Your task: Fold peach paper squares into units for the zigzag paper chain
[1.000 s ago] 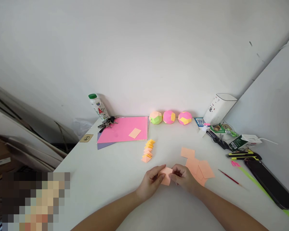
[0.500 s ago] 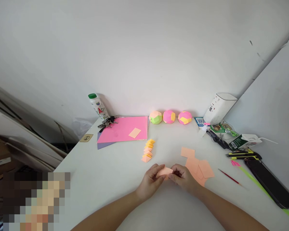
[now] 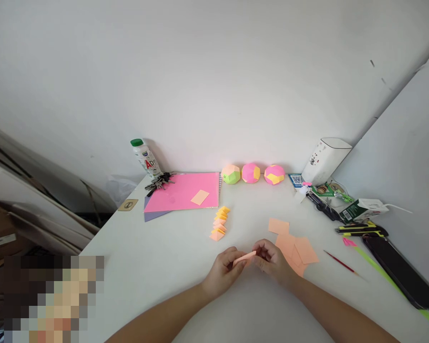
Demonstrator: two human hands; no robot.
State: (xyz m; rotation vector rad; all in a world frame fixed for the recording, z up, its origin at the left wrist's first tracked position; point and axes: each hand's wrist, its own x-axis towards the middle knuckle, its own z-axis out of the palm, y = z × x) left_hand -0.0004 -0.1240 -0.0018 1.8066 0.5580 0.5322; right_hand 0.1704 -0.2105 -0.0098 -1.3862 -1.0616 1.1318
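Since the earlier frames, the paper [image 3: 244, 258] has tilted from a broad face to a narrow, nearly edge-on view. The bottle [image 3: 146, 159] is capped; its contents cannot be determined. The contents of the green-and-white box [image 3: 364, 211] are likewise hidden. Left hand [image 3: 220, 271]: thumb and fingers closed on the paper's left end. Right hand [image 3: 271, 259]: fingertips pinched at the right end. The paper is located between both hands, left of the loose sheets [image 3: 286, 245] on the table [image 3: 157, 267].
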